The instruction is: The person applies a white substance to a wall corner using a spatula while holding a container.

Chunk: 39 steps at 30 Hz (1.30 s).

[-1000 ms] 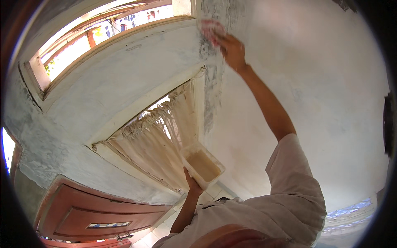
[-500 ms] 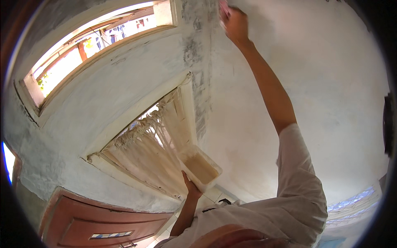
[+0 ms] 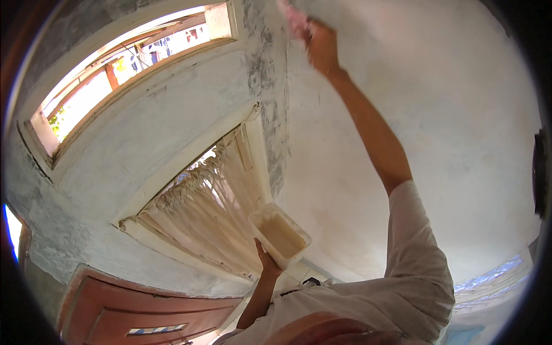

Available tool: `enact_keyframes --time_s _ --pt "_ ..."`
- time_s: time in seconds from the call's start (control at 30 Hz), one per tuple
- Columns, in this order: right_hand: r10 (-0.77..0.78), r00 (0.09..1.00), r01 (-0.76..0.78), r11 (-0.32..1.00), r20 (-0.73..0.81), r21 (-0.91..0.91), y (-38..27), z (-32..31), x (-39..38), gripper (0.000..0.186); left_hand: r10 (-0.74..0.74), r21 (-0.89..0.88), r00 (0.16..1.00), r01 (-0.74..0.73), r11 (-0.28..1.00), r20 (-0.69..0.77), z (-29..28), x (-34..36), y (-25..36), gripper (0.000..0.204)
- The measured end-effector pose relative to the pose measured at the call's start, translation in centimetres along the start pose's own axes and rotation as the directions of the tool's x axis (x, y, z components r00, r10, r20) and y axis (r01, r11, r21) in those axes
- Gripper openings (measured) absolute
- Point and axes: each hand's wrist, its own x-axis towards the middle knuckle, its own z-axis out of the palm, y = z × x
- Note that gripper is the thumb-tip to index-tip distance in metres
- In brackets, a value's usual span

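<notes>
My left hand (image 3: 270, 261) grips the lower side of a rectangular whitish plastic tub (image 3: 280, 234). Inside the tub is a beige, watery-looking liquid (image 3: 282, 237). My right arm reaches high, and my right hand (image 3: 323, 49) is closed around a pink thing (image 3: 296, 22) close to the wall corner. That pink thing is blurred, and whether it is a cloth, a sponge or something else I cannot tell. Behind it is the pale, patchy wall (image 3: 368, 132); whether they touch is not clear.
A dark, stained strip (image 3: 260, 63) runs down the wall corner. To the left are a high window opening (image 3: 132, 63), a lower window with a beige curtain (image 3: 201, 230) and a reddish-brown door (image 3: 115, 310). Floor tiles (image 3: 296, 271) show below the tub.
My right hand has come slightly down and left, so more of the pink thing shows. The tub stays in my left hand, nearly in the same place.
</notes>
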Motion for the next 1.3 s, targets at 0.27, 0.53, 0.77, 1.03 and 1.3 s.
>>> enact_keyframes --time_s 0.27,0.53,0.77,1.03,1.3 --pt "-0.161 0.987 0.158 0.968 0.001 -0.196 -1.1 3.7 3.6 0.01 0.023 -0.036 0.997 -0.026 0.999 -0.078 -1.2 -0.4 0.6 0.089" --pt "0.04 0.926 -0.082 0.992 0.375 0.096 -3.0 1.6 -16.7 0.052 0.081 -0.038 0.995 -0.083 0.996 -0.051 -0.8 0.1 0.6 0.088" --pt "-0.098 0.992 0.087 0.987 0.076 0.137 0.5 -0.5 -0.3 0.025 0.078 -0.024 0.997 -0.079 0.997 -0.024 -0.7 -0.1 0.4 0.087" --pt "-0.447 0.89 0.421 0.882 -0.092 -0.214 3.4 3.9 12.3 0.042 0.047 -0.027 0.997 -0.049 0.998 -0.058 -1.2 0.3 0.4 0.096" --pt "-0.165 0.967 0.14 0.981 0.195 0.135 -1.6 4.0 -15.6 0.068 0.099 -0.016 0.995 -0.099 0.995 -0.004 -0.7 0.0 0.8 0.091"
